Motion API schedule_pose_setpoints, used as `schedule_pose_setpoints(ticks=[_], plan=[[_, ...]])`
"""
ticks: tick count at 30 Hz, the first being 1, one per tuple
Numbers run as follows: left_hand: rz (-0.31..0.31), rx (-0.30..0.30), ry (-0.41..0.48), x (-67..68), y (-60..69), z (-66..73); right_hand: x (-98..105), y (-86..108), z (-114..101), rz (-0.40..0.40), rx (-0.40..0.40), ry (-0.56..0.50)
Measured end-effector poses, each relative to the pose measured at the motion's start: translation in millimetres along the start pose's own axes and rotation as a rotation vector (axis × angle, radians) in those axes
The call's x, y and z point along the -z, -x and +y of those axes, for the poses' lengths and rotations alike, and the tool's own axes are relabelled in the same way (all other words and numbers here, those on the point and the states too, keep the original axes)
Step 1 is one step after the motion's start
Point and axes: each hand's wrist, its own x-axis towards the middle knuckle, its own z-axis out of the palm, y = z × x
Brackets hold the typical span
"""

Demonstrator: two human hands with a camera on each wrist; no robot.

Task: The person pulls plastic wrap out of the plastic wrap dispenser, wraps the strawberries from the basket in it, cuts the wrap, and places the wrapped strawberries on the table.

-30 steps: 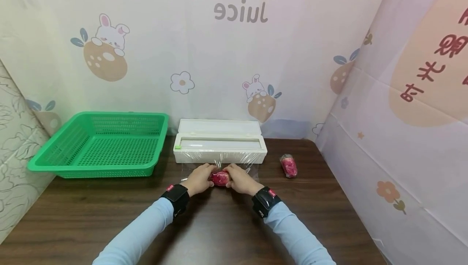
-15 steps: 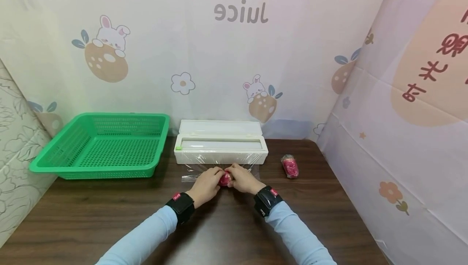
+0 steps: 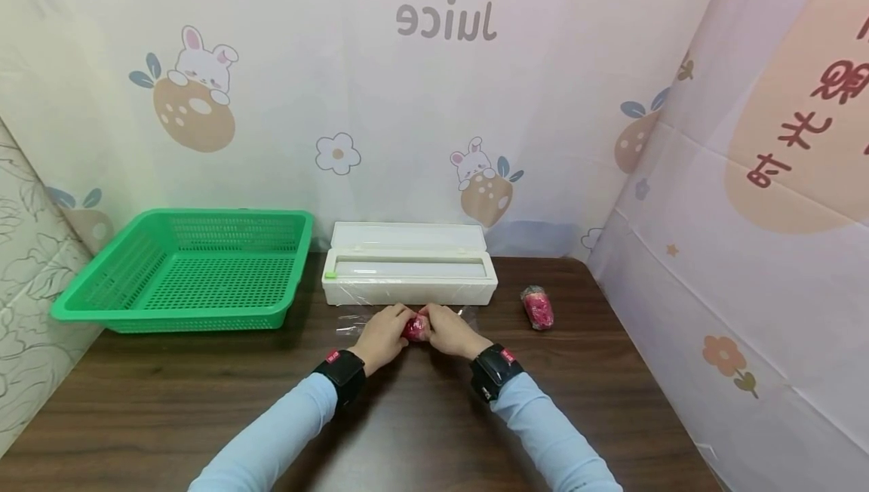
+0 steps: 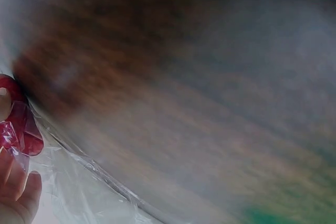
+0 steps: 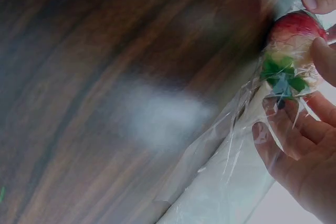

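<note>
A red fruit point(image 3: 416, 328) with a pale end and green leaves, clear in the right wrist view point(image 5: 294, 38), has clear cling film over it. My left hand point(image 3: 382, 337) holds it from the left with curled fingers, and my right hand point(image 3: 453, 332) grips its other end. Film point(image 5: 231, 140) runs from the fruit toward a white cling film dispenser point(image 3: 410, 293) just behind the hands, its lid raised. In the left wrist view, fingers point(image 4: 16, 198) press the film-covered red side. The fruit's underside is hidden in the head view.
Another red fruit wrapped in film point(image 3: 538, 308) lies to the right of the dispenser. A green perforated basket point(image 3: 204, 318) stands at the left back. Patterned cloth walls point(image 3: 407, 84) close off the back and sides of the brown wooden table point(image 3: 380, 432).
My left hand has moved right, closer to my right hand, and onto the fruit. The fruit has shifted slightly right, and the film between it and the dispenser looks less stretched.
</note>
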Motion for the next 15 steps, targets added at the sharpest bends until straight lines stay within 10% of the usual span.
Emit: schedule_pose_setpoints(ticks=[15], plan=[[-0.033, 0.033, 0.026, -1.3, -2.5, -5.7, -7.7, -1.7, -1.2, 0.112, -0.027, 0.097]])
